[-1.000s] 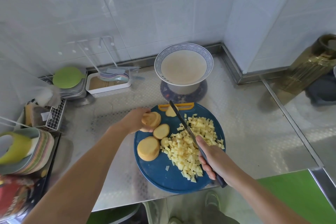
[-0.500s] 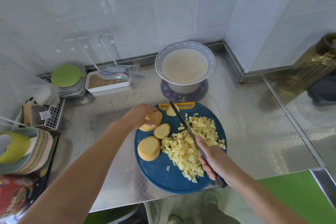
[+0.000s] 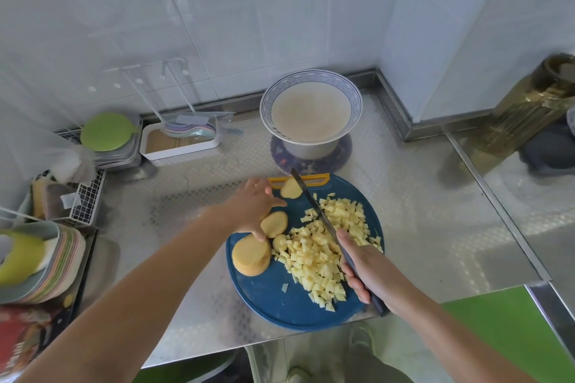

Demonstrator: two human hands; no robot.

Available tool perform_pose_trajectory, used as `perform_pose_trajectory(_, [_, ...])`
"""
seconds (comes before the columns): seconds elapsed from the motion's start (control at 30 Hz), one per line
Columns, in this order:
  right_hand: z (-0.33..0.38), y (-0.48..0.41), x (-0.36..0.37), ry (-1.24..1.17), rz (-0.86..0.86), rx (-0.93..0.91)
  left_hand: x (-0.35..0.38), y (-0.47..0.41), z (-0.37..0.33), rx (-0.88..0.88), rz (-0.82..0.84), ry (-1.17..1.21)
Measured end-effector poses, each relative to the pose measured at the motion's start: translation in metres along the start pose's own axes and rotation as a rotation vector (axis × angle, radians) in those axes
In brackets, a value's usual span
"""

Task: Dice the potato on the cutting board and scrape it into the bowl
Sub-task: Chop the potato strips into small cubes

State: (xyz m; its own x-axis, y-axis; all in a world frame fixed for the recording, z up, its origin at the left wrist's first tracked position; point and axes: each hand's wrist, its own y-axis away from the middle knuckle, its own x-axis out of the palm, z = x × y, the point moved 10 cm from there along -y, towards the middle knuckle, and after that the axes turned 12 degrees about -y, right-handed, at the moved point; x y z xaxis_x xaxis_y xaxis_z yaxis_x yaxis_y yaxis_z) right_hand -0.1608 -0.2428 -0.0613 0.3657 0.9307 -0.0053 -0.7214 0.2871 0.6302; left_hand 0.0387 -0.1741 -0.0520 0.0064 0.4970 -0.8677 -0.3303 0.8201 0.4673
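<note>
Head cam: the diced potato [image 3: 323,252] is piled centre-right on the blue cutting board [image 3: 273,298]. A thick potato chunk [image 3: 251,255] and a slice [image 3: 274,224] sit at the pile's left edge. The left grip [image 3: 252,208] lies flat next to that slice, fingers pretty much straight and not curled round anything. The right grip [image 3: 367,270] is wrapped round the knife [image 3: 314,205] handle. Its blade lies across the dice, tip aimed at the bowl [image 3: 354,96] higher up on the bench [image 3: 435,211].

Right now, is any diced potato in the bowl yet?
Not yet: the bowl shows only a smooth pale inside, while the diced potato lies heaped on the cutting board.
</note>
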Motion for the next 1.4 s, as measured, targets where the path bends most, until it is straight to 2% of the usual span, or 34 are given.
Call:
perform_pose_trajectory(0.1, [-0.004, 0.0, -0.001, -0.007, 0.002, 0.007, 0.0, -0.005, -0.009, 0.073, 0.031, -0.125])
perform_pose_trajectory(0.37, [-0.005, 0.003, -0.005, -0.013, -0.014, 0.012, -0.011, -0.021, -0.022, 0.164, 0.084, -0.146])
perform_pose_trajectory(0.47, [-0.006, 0.006, -0.009, -0.007, -0.028, 0.007, -0.011, -0.016, -0.023, 0.15, 0.08, -0.062])
perform_pose_trajectory(0.6, [-0.004, 0.007, -0.013, -0.013, -0.032, 0.0, -0.028, 0.005, 0.0, 0.024, 0.065, 0.229])
perform_pose_trajectory(0.67, [-0.004, 0.006, -0.012, -0.019, -0.033, 0.004, -0.031, 0.02, 0.009, 0.017, 0.123, 0.306])
perform_pose_trajectory(0.8, [-0.004, 0.003, -0.007, -0.026, -0.025, 0.007, 0.002, 0.041, -0.002, 0.101, 0.319, 0.225])
perform_pose_trajectory(1.03, [-0.001, 0.001, -0.001, -0.006, -0.014, 0.009, 0.027, 0.054, 0.001, -0.131, 0.065, 0.357])
perform_pose_trajectory(1.17, [-0.001, 0.001, 0.0, -0.011, -0.012, 0.018, 0.048, 0.065, -0.004, -0.214, 0.154, 0.359])
perform_pose_trajectory(1.4, [0.0, 0.0, 0.0, -0.035, -0.011, 0.022, 0.042, 0.068, -0.013, -0.304, 0.184, 0.252])
